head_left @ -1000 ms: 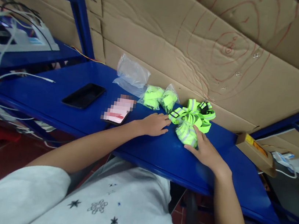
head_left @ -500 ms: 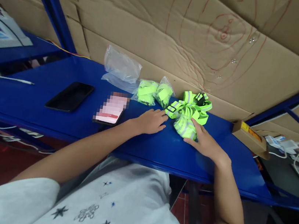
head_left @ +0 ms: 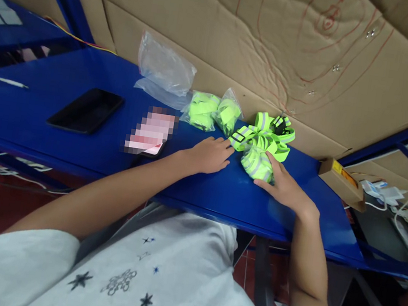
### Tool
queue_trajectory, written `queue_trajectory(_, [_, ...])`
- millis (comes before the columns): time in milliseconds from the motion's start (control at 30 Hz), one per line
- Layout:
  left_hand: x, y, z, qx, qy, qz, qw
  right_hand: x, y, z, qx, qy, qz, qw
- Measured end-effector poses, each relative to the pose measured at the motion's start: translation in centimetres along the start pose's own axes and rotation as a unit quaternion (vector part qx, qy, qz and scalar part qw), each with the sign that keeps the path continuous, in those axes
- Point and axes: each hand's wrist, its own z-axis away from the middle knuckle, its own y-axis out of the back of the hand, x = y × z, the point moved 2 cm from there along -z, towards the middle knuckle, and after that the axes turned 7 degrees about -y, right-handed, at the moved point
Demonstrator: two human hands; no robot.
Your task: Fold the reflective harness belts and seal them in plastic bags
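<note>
A heap of neon-green reflective straps (head_left: pixel 263 146) with grey stripes and black buckles lies on the blue shelf (head_left: pixel 220 196) by the cardboard wall. My right hand (head_left: pixel 282 187) rests against its near side, fingers stretched onto the straps. My left hand (head_left: pixel 209 155) lies flat on the shelf just left of the heap, fingers extended toward a buckle. Two small clear bags of folded green straps (head_left: pixel 211 112) sit behind my left hand.
A stack of empty clear bags (head_left: pixel 164 69) lies further left, with a black phone (head_left: pixel 86 110) and a second, blurred-screen phone (head_left: pixel 149 135) on the shelf. A small cardboard box (head_left: pixel 342 182) sits at the right end, with cables and chargers (head_left: pixel 391 197) beyond.
The camera has swung right and down. Both hands stay in place at the strap heap, with no visible change in grip.
</note>
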Motion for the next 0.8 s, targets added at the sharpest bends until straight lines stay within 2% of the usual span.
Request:
queue_trajectory(233, [0.2, 0.2, -0.1, 0.015, 0.015, -0.004, 1.0, -0.2, 0.9, -0.1, 0.022, 0.016, 0.015, 1.0])
queue_trajectory(400, [0.3, 0.3, -0.1, 0.042, 0.022, -0.002, 0.999, -0.5, 2.8, 0.5, 0.026, 0.06, -0.055, 0.996])
queue_trajectory(467, [0.3, 0.4, -0.1, 0.048, 0.028, 0.0, 0.998, 0.1, 3.7, 0.9, 0.057, 0.05, -0.077, 0.994])
queue_trajectory(533, [0.3, 0.5, -0.2, 0.054, 0.035, 0.003, 0.998, 1.1, 4.7, 1.0, 0.132, 0.03, -0.092, 0.987])
queue_trajectory(633, [0.4, 0.6, -0.3, 0.058, 0.038, 0.007, 0.998, 3.4, 5.8, 0.8, 0.293, -0.04, -0.084, 0.952])
queue_trajectory(700, [0.6, 0.5, -0.5, 0.056, 0.034, 0.009, 0.998, 5.4, 5.8, 0.5, 0.364, -0.157, -0.052, 0.917])
queue_trajectory(733, [0.7, 0.5, -0.5, 0.053, 0.03, 0.009, 0.998, 6.5, 5.6, 0.3, 0.365, -0.229, -0.033, 0.902])
queue_trajectory(800, [0.8, 0.3, -0.6, 0.047, 0.018, 0.01, 0.999, 8.3, 4.8, -0.2, 0.3, -0.344, 0.006, 0.89])
